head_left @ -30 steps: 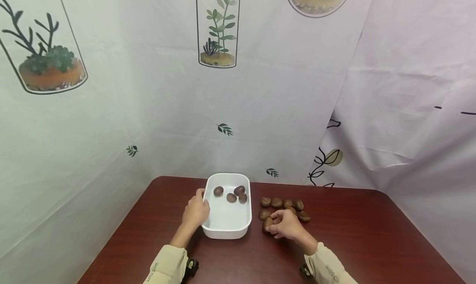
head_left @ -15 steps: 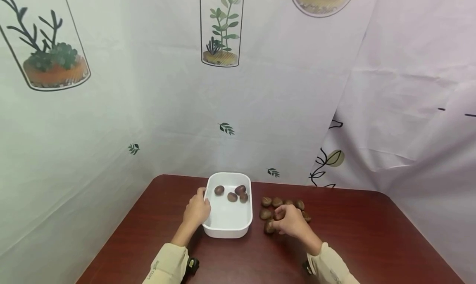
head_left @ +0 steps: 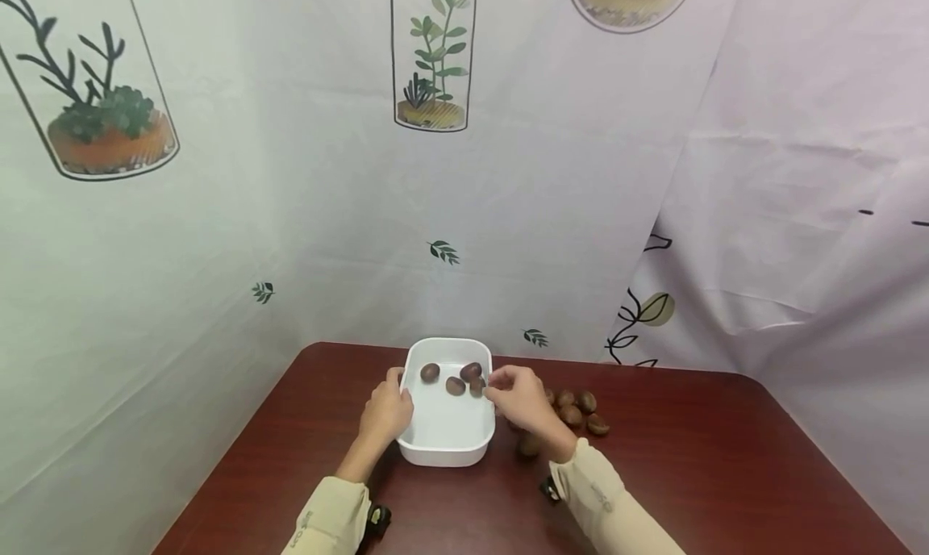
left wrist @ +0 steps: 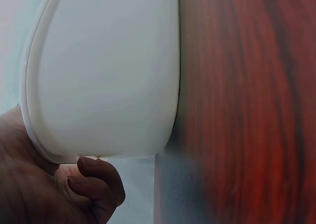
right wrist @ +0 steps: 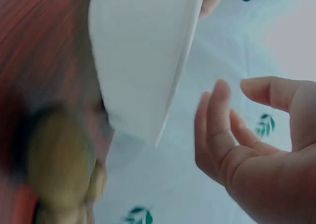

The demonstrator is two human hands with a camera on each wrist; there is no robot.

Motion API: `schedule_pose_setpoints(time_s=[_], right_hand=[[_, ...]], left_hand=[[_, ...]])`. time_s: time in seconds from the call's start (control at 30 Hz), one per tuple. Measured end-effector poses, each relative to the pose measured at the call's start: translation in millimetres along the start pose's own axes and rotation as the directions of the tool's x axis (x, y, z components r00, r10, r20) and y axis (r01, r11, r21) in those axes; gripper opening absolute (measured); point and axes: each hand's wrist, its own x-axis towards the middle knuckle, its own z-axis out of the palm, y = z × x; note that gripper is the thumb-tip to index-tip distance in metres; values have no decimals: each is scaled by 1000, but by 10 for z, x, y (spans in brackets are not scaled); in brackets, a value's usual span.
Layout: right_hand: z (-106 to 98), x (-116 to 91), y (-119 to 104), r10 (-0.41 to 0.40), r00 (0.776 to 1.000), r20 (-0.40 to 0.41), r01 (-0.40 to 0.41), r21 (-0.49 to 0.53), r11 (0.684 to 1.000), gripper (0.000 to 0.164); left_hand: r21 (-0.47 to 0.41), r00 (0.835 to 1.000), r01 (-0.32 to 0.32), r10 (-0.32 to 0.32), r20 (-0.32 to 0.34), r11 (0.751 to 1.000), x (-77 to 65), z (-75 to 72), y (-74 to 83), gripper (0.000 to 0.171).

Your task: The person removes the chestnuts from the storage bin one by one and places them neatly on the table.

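A white rectangular tray stands on the table with several brown chestnuts in its far half. My left hand grips the tray's left wall; in the left wrist view, curled fingers press its outside near the rim. My right hand is at the tray's right rim, its fingertips close to the chestnut nearest that side. In the right wrist view, its thumb and fingers stand apart, with nothing visible between them. More chestnuts lie right of the tray, partly hidden by the right hand and forearm.
The dark red wooden table has rounded far corners. Behind it hangs a white cloth printed with plants and leaves. One blurred chestnut is close to the right wrist camera.
My right hand has moved left from among the loose chestnuts to the tray's right rim. My left hand keeps its grip, and the tray stays in place.
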Motion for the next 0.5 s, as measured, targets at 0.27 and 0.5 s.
schedule_pose_setpoints(time_s=[0.27,0.5], right_hand=[[407,303,-71,26,999,39,-28,50,998,29],[574,451,-35,142,989,50,-144,36,989,46]], left_hand=[[17,1000,4,-4,-4,1000,13,-5,3,43],[17,1000,-10,10,-20,1000,-8,-5,1,41]])
